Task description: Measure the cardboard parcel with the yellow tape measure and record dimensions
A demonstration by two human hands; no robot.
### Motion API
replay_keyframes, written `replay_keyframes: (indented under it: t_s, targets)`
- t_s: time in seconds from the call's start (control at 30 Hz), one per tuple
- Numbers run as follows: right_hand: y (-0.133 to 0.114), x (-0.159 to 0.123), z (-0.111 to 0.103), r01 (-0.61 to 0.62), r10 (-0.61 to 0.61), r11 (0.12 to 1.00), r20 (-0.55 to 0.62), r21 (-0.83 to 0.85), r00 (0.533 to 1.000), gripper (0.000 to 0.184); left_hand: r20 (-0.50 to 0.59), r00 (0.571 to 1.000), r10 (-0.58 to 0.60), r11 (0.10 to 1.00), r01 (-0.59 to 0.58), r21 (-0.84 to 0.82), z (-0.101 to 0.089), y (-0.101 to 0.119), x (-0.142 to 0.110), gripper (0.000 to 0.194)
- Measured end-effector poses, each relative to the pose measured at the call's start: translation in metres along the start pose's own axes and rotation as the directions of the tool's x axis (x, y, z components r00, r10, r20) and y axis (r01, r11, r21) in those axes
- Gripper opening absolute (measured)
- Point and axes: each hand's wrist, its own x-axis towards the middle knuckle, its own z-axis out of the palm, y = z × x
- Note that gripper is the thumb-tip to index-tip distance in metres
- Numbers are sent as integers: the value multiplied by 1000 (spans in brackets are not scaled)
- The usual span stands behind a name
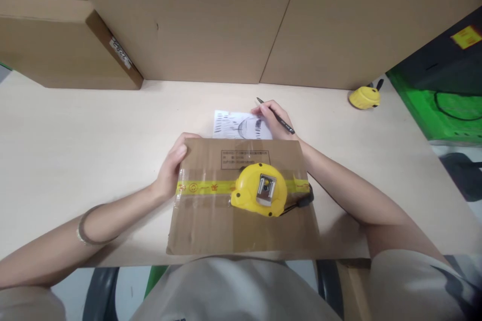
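A brown cardboard box (211, 220) sealed with yellow tape lies in front of me on the pale table (68, 130). A yellow tape measure (259, 189) rests on top of the box. My left hand (171, 165) grips the box's left edge, fingers curled over its far corner. My right hand (271, 118) is beyond the box, closed on a black pen (276, 116) whose tip is over a white printed sheet (235, 125) lying just behind the box.
Large cardboard boxes (211, 15) stand along the back of the table. A second yellow tape measure (363, 97) sits at the back right. A green and black bin (448, 105) is off the table's right edge.
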Motion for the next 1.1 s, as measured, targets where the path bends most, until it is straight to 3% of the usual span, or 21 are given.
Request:
replay_keyframes:
  t_s: [0.23,0.47,0.73,1.1]
  targets:
    - [17,10,-11,-20,20,989,1,144,1000,66,82,996,-35,994,43,-96,-3,-10,3,56]
    - [14,4,-47,-64,59,995,71,70,996,50,135,985,-112,990,122,-66,-10,-8,10,59]
    - [14,14,-46,-139,132,989,111,51,985,48,235,967,-103,991,119,-54,-17,-10,10,58]
    - [13,13,-46,-151,151,988,122,-11,981,44,199,969,-147,986,160,-52,-16,-11,9,54]
